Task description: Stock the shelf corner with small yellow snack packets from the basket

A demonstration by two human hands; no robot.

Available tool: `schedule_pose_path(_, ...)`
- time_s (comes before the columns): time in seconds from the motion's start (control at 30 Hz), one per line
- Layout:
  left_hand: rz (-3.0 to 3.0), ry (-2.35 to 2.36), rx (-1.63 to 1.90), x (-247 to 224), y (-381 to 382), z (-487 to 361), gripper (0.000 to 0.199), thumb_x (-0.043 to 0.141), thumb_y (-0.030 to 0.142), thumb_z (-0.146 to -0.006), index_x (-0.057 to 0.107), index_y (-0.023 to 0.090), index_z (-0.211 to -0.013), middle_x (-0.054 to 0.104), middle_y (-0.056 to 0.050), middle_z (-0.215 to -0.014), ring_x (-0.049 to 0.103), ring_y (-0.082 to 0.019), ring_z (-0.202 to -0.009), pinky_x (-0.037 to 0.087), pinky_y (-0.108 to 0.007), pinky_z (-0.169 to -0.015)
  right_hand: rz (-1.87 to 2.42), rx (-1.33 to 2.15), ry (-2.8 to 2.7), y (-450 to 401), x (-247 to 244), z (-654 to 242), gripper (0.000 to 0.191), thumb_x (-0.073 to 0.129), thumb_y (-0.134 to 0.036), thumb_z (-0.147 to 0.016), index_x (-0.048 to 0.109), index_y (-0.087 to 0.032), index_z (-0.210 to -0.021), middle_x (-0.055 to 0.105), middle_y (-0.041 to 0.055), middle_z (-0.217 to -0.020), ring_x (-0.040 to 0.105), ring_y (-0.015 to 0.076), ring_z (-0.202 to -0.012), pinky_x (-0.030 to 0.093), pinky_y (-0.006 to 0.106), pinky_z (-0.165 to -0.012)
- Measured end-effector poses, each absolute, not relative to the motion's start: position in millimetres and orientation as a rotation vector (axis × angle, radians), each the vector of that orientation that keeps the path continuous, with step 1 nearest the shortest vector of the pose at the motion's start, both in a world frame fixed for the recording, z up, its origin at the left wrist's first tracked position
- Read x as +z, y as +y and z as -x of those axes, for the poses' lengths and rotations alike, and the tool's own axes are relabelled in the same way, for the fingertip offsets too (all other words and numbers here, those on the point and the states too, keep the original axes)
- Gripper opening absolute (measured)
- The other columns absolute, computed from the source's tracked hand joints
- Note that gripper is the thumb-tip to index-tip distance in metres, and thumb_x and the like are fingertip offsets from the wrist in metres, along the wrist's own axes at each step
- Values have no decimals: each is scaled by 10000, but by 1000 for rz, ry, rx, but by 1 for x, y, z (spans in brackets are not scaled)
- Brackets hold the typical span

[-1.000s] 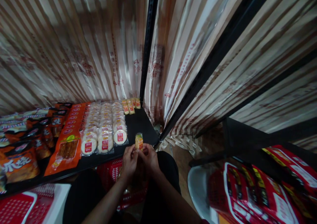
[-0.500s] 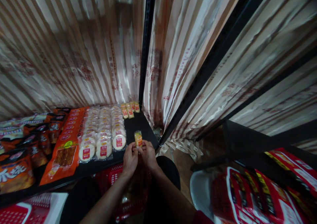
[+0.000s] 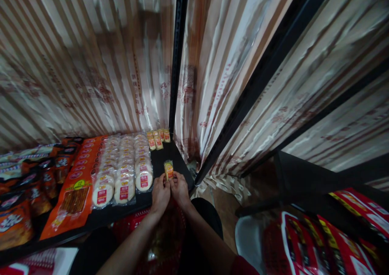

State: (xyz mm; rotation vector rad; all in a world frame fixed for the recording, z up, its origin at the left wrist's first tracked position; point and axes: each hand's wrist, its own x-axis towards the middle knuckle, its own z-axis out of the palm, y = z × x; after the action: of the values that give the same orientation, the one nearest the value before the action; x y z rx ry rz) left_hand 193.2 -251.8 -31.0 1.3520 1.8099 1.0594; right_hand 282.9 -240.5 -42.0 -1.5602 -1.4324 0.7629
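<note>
Both hands pinch one small yellow snack packet (image 3: 168,169) by its lower end, over the front edge of the black shelf (image 3: 164,155). My left hand (image 3: 161,193) closes on its left side, and my right hand (image 3: 180,189) closes on its right side. The packet is clear-wrapped with an orange-red label, and it stands upright, facing me. Several matching yellow packets (image 3: 156,140) lie together at the shelf's back corner. Rows of round white cakes in clear wrappers (image 3: 124,187) overlap to the left of my hands.
Farther left lie a long orange snack bag (image 3: 77,185) and several dark orange bags (image 3: 15,222). Black posts (image 3: 179,60) stand in front of striped curtains (image 3: 91,72). A red basket (image 3: 130,224) is below my arms. At right are red packages (image 3: 337,242) and a white stool (image 3: 249,238).
The view has shifted slightly, so the shelf goods at left appear a little lower and farther left. Both hands still hold the same packet, in nearly the same place.
</note>
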Motion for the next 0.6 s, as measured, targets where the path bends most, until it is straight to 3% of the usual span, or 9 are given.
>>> schedule_pose_path(0.27, -1515, 1954, 694, -10, -230, -196, 456, 370, 224, -835, 501, 87, -1250, 567, -149, -1188, 498, -207, -1136, 317, -281, -1004, 1508, 694, -1376, -217, -58, -277, 312, 462, -123, -742, 571, -159, -1032, 558, 81, -966, 619, 119, -687, 550, 274, -686)
schedule_pose_path(0.6, -1358, 1919, 718, 2, -200, -203, 451, 409, 220, -831, 493, 98, -1257, 543, -146, -1241, 504, -194, -1150, 358, -242, -967, 1425, 733, -1300, -183, -71, -274, 424, 466, -118, -720, 518, -166, -1139, 558, 107, -1034, 622, 141, -723, 544, 296, -706)
